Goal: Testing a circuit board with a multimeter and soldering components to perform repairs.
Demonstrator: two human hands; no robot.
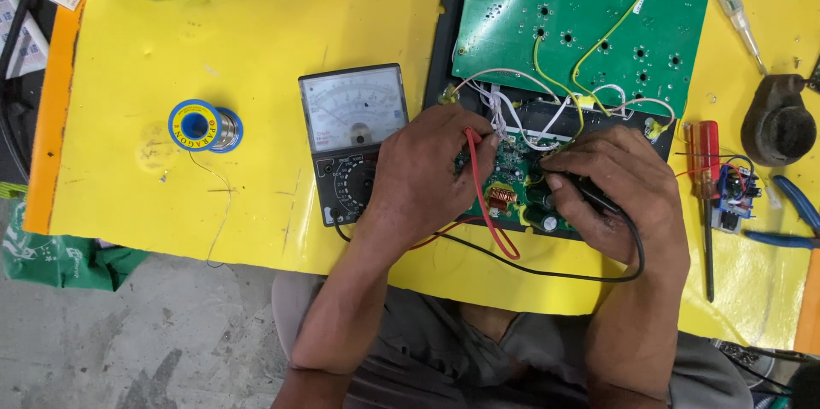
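Here, seen from above, two bare hands meet over a small green circuit board at the centre of a glossy yellow table. The left hand pinches a red probe lead, pointing toward three o'clock. The right hand, the nearer one, sits directly on the board and grips a black probe angled toward ten o'clock. Both fists are closed around their probes, tips nearly together. A boxy analog multimeter with a pale dial lies at nine o'clock, touching the left hand. A larger green board lies at twelve o'clock, a solder spool farther toward nine.
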